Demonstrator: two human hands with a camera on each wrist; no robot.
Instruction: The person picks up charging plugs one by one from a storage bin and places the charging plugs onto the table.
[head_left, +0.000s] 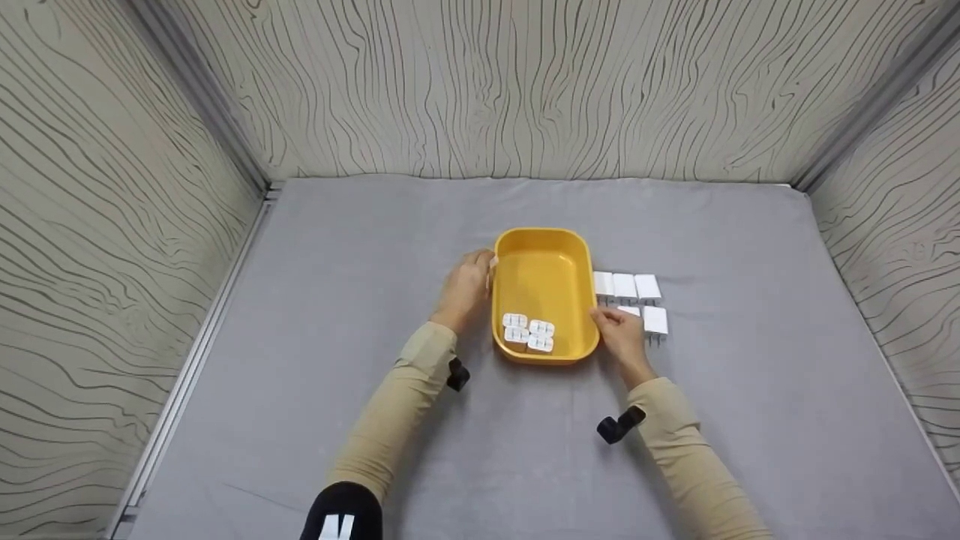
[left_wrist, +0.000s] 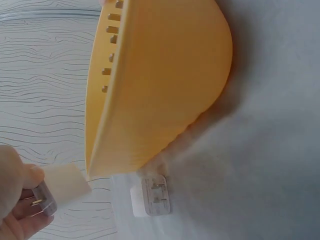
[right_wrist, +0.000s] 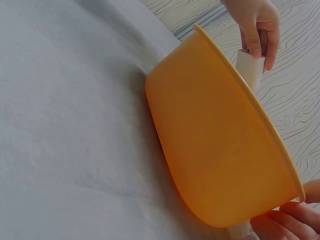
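Observation:
A yellow plastic bin (head_left: 544,241) stands on the grey cloth between the two hands. My left hand (head_left: 463,291) is beside its left wall and holds a white plug adapter (left_wrist: 65,186), prongs showing, outside the rim. My right hand (head_left: 622,337) pinches the bin's right rim, thumb on top and fingers (right_wrist: 295,223) curled beneath it. Inside the bin, several white plug adapters (head_left: 515,320) stand with their prong faces up, grouped in the near left corner. Another adapter (left_wrist: 156,195) sits on the cloth by the bin's left side, hidden from the head view.
Right of the bin, several white adapters (head_left: 624,286) lie in two rows, prongs toward the person; the right hand partly covers the nearer row. Patterned panels (head_left: 510,90) enclose the back and sides of the cloth-covered table (head_left: 360,247). Black wrist cameras (head_left: 621,425) jut from the sleeves.

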